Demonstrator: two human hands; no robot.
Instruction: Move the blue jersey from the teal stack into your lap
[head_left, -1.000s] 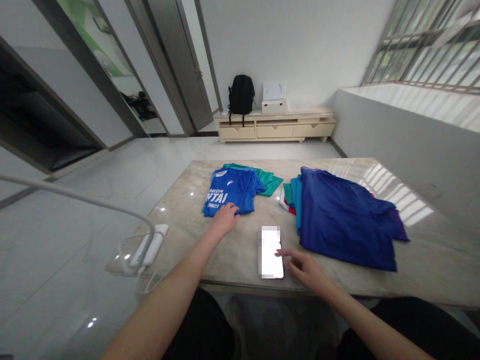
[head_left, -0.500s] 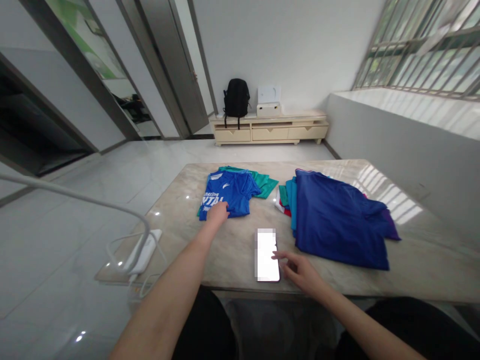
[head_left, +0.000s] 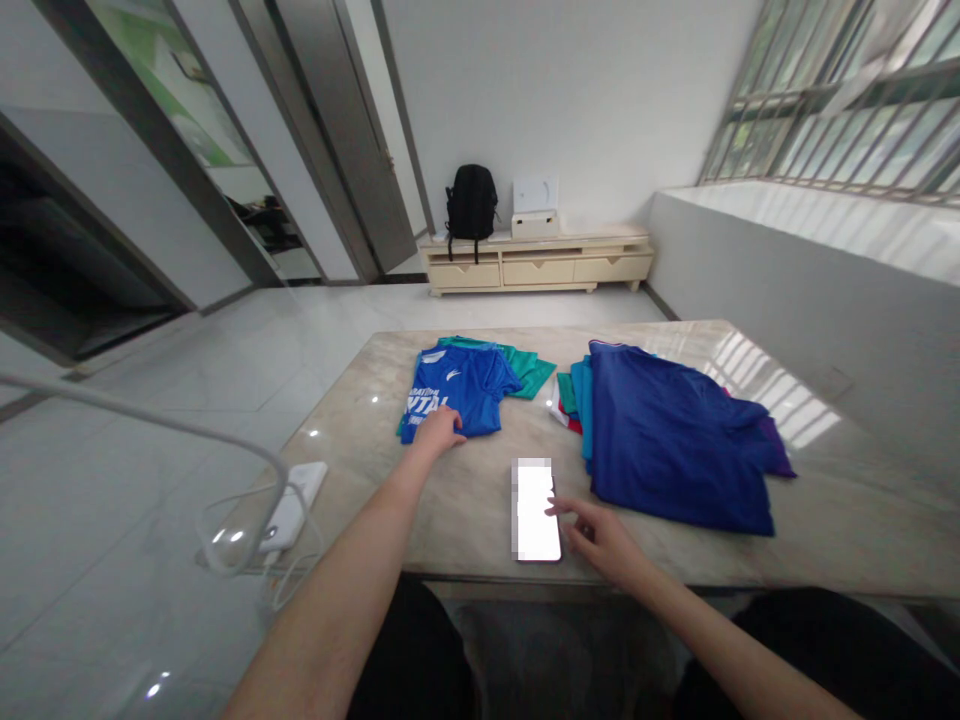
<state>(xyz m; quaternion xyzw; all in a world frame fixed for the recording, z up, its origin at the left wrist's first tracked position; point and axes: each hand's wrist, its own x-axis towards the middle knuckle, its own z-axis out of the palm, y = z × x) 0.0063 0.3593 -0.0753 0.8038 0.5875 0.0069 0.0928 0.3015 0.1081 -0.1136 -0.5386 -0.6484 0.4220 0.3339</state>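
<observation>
Left hand (head_left: 437, 432) lay flat, fingers (head_left: 453, 437) spread loosely and gripping nothing, resting on the near edge of the folded bright blue jersey with white lettering (head_left: 456, 388). Right hand (head_left: 600, 541) stretched out, fingers (head_left: 562, 508) relaxed and unclenched, the forefinger tip touching the right edge of the slim dark-framed smartphone with a glowing white screen (head_left: 537, 510); nothing grasped. Smartphone lay flat near the front edge of the surface, long axis running away from the body, top end pointing toward the far wall. Blue jersey sat atop a folded teal green garment (head_left: 527, 363), collar end turned away from the body, long axis likewise front to back. To the right, well apart from the left hand, spread a loose dark blue shirt (head_left: 671, 435) over a stack of teal, red and white clothes (head_left: 568, 400), just beside the smartphone. All rested on the glossy beige marble surface (head_left: 825, 500). Off the left corner hung a white power strip with cable (head_left: 291, 505).
</observation>
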